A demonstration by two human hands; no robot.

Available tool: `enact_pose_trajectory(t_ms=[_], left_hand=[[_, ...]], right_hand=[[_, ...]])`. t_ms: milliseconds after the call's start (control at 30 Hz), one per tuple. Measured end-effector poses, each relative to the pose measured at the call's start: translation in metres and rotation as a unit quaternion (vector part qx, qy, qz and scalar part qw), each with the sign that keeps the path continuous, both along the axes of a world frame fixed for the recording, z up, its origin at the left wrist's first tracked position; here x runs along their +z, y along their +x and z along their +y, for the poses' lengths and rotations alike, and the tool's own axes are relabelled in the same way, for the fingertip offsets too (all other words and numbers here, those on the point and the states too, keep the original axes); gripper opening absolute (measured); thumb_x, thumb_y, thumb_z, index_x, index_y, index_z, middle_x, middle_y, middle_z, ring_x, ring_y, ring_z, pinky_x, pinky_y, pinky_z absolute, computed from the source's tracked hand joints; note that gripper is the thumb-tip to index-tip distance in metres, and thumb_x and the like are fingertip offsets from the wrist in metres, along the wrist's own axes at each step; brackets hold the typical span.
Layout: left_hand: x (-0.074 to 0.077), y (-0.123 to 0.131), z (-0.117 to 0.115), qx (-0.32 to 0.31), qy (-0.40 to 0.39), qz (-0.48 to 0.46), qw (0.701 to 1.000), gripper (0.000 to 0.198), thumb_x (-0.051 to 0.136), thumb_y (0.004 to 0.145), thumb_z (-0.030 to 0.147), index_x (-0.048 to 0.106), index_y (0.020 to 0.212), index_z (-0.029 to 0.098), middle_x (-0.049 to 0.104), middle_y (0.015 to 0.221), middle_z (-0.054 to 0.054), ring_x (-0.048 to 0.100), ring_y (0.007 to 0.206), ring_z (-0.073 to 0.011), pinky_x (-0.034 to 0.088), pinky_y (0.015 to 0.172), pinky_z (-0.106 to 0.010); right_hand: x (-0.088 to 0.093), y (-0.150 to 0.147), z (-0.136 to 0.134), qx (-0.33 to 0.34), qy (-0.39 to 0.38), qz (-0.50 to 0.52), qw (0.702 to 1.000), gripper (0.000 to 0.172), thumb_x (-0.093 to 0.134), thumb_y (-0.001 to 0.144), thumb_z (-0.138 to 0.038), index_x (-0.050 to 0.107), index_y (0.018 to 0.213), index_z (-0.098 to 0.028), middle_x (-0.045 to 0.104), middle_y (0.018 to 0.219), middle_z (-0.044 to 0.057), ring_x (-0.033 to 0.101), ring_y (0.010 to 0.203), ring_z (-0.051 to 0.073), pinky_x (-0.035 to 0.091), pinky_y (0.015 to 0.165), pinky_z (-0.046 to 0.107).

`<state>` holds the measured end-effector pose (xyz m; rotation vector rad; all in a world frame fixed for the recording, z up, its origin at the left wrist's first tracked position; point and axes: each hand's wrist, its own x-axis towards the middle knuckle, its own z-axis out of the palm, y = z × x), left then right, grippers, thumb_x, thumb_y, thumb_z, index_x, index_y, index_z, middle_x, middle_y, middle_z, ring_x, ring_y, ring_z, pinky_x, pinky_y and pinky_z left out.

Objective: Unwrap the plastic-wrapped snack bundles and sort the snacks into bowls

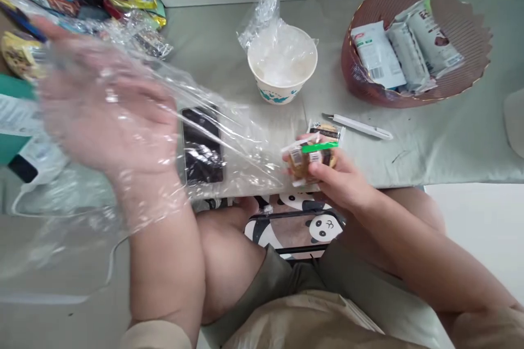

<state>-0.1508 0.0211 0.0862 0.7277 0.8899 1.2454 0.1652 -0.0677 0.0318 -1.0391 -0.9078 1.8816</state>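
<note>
My left hand (110, 103) is raised on the left, blurred by motion. Clear plastic film (241, 120) lies over this hand and its forearm and stretches tight toward my right hand. Whether the left fingers grip the film cannot be made out. Near the front edge of the cloth, my right hand (339, 180) is closed around small wrapped snack packets (301, 161), with barcodes and a bright green strip showing. Another small packet (325, 131) shows just behind them. The film's narrow end reaches these right fingers; whether they pinch it too is unclear.
A dark phone (202, 144) lies under the film. Behind it stands a paper cup (282, 84) stuffed with clear plastic. A white cutter pen (360, 126) lies before a pink scalloped bowl (356, 76) of snack packets. Colourful snack bags (118, 5) crowd the back left. A white cable (112, 262) hangs left.
</note>
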Motion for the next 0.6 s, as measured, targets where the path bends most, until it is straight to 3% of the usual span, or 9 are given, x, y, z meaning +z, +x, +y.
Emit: enact_pose_trajectory(t_ms=[33, 67, 133, 200, 267, 333, 400, 500, 600], left_hand=[[0.000, 0.004, 0.000, 0.017, 0.030, -0.038, 0.999, 0.067, 0.007, 0.100, 0.044, -0.002, 0.164, 0.061, 0.075, 0.093, 0.030, 0.052, 0.135, 0.0077, 0.046, 0.097, -0.008], [0.000, 0.012, -0.002, 0.042, 0.056, -0.112, 0.991, 0.071, 0.017, 0.101, 0.039, -0.008, 0.168, 0.049, 0.075, 0.085, 0.022, 0.064, 0.116, 0.0023, 0.049, 0.088, -0.011], [0.001, 0.031, -0.008, 0.064, 0.065, -0.176, 0.980, 0.078, 0.028, 0.103, 0.033, -0.012, 0.170, 0.037, 0.074, 0.085, 0.015, 0.068, 0.087, -0.0024, 0.049, 0.082, -0.012], [0.005, 0.050, -0.014, 0.070, 0.032, -0.171, 0.982, 0.068, 0.028, 0.104, 0.028, 0.013, 0.170, 0.032, 0.072, 0.083, 0.012, 0.066, 0.080, -0.0029, 0.049, 0.079, -0.013], [0.008, 0.061, -0.016, 0.066, 0.004, -0.145, 0.987, 0.048, 0.026, 0.103, 0.026, 0.054, 0.142, 0.030, 0.071, 0.081, 0.013, 0.063, 0.080, -0.0034, 0.048, 0.079, -0.014], [0.009, 0.066, -0.015, 0.057, 0.000, -0.129, 0.990, 0.037, 0.027, 0.102, 0.026, 0.063, 0.107, 0.028, 0.071, 0.080, 0.014, 0.060, 0.081, -0.0053, 0.047, 0.080, -0.016], [0.007, 0.068, -0.012, 0.056, 0.007, -0.123, 0.991, 0.032, 0.031, 0.102, 0.027, 0.063, 0.098, 0.027, 0.072, 0.080, 0.013, 0.058, 0.085, -0.0077, 0.045, 0.079, -0.019], [0.002, 0.068, -0.010, 0.069, 0.011, -0.095, 0.993, 0.028, 0.038, 0.102, 0.034, 0.065, 0.101, 0.029, 0.073, 0.086, 0.010, 0.058, 0.114, -0.0111, 0.043, 0.082, -0.023], [-0.003, 0.068, -0.011, 0.048, 0.011, -0.070, 0.996, 0.027, 0.041, 0.099, 0.037, 0.066, 0.106, 0.032, 0.075, 0.093, 0.009, 0.031, 0.151, -0.0114, 0.040, 0.102, -0.025]], right_hand=[[0.003, 0.010, 0.002, -0.004, 0.037, -0.070, 0.997, 0.046, 0.082, 0.083, -0.057, 0.066, 0.111, -0.024, 0.077, 0.100, 0.005, 0.077, 0.088, 0.021, 0.063, 0.076, 0.033], [0.006, 0.021, 0.004, -0.014, 0.079, -0.152, 0.985, 0.041, 0.079, 0.086, -0.056, 0.067, 0.108, -0.023, 0.076, 0.096, 0.006, 0.075, 0.085, 0.021, 0.061, 0.074, 0.034], [0.007, 0.038, 0.011, -0.046, 0.188, -0.319, 0.928, 0.032, 0.076, 0.088, -0.048, 0.069, 0.104, -0.022, 0.076, 0.100, 0.008, 0.075, 0.089, 0.024, 0.061, 0.081, 0.041], [0.005, 0.049, 0.018, -0.054, 0.298, -0.444, 0.843, 0.028, 0.076, 0.085, -0.040, 0.072, 0.104, -0.021, 0.073, 0.124, 0.014, 0.073, 0.111, 0.032, 0.058, 0.097, 0.050], [0.002, 0.050, 0.021, -0.014, 0.372, -0.515, 0.772, 0.028, 0.074, 0.083, -0.037, 0.073, 0.106, -0.021, 0.066, 0.142, 0.017, 0.065, 0.131, 0.038, 0.052, 0.107, 0.057], [0.000, 0.046, 0.019, 0.025, 0.403, -0.566, 0.719, 0.024, 0.071, 0.087, -0.036, 0.073, 0.106, -0.022, 0.067, 0.141, 0.016, 0.061, 0.135, 0.040, 0.049, 0.108, 0.060], [0.000, 0.040, 0.015, 0.038, 0.420, -0.608, 0.673, 0.020, 0.070, 0.090, -0.035, 0.072, 0.105, -0.023, 0.070, 0.132, 0.015, 0.061, 0.132, 0.040, 0.048, 0.105, 0.061], [0.000, 0.035, 0.009, 0.037, 0.440, -0.623, 0.646, 0.016, 0.068, 0.091, -0.033, 0.072, 0.103, -0.023, 0.065, 0.124, 0.015, 0.063, 0.120, 0.036, 0.050, 0.098, 0.056], [-0.002, 0.036, 0.008, 0.030, 0.453, -0.576, 0.679, 0.018, 0.067, 0.090, -0.031, 0.072, 0.106, -0.022, 0.060, 0.118, 0.014, 0.067, 0.103, 0.029, 0.056, 0.087, 0.047]])
